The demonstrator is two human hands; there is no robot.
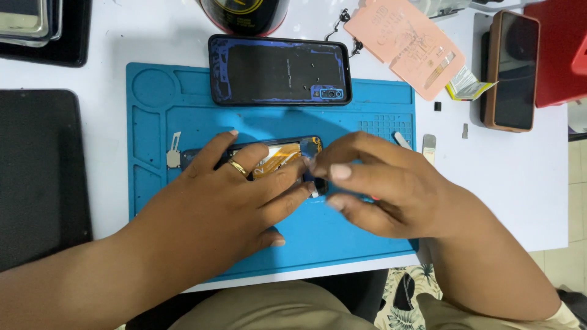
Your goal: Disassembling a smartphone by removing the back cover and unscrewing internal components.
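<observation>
1. Left hand [229, 195] lies flat, pressing the opened phone [278, 159] down.
2. Right hand [373, 183] pinches a small part at its right end.
3. Phone lies mid-mat [153, 122], orange-gold innards showing.

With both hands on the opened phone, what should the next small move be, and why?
Probably lift the small part gently: the right hand pinches something at the opened phone, near its top edge, while the left hand presses the phone flat on the blue mat.

Two phones [510, 70] [287, 156]; one back cover [279, 70]; one blue mat [183, 110]; two hands [226, 195] [385, 183].
</observation>
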